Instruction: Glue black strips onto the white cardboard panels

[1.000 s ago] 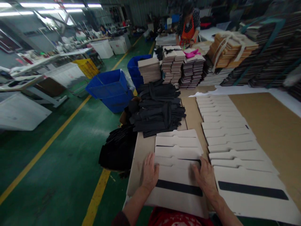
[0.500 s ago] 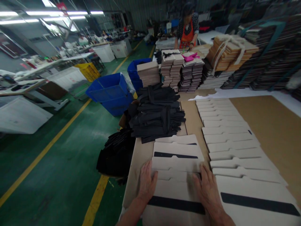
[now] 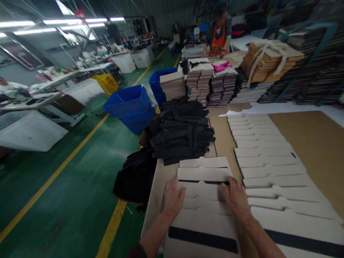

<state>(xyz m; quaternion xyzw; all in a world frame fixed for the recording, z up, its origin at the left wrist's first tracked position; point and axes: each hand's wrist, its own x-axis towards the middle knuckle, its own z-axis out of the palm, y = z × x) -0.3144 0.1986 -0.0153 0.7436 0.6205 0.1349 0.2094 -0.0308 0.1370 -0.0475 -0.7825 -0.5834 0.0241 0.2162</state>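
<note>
My left hand [image 3: 173,199] is at the left edge of an overlapping row of beige panels [image 3: 204,191], fingers along the side and thumb on top. On the right edge, my right hand [image 3: 236,197] grips the same panels with its thumb on their face; its fingertips are partly hidden by the edge. The panels have a small notch in their far edges. A black strip [image 3: 202,239] crosses the nearest panel, and a thinner bit of black strip shows farther up the row.
A second row of overlapping beige panels [image 3: 276,170] lies to the right. Beyond my hands are bundles of black fabric strips [image 3: 185,143] and stacked boards [image 3: 200,77]. Blue bins [image 3: 131,107] stand on the green floor [image 3: 80,186]. A person in an orange apron [image 3: 217,43] works opposite.
Both hands have shifted slightly forward along the row. Less of the black strip beyond them now shows between the overlapping panels. The view has turned a little to the left.
</note>
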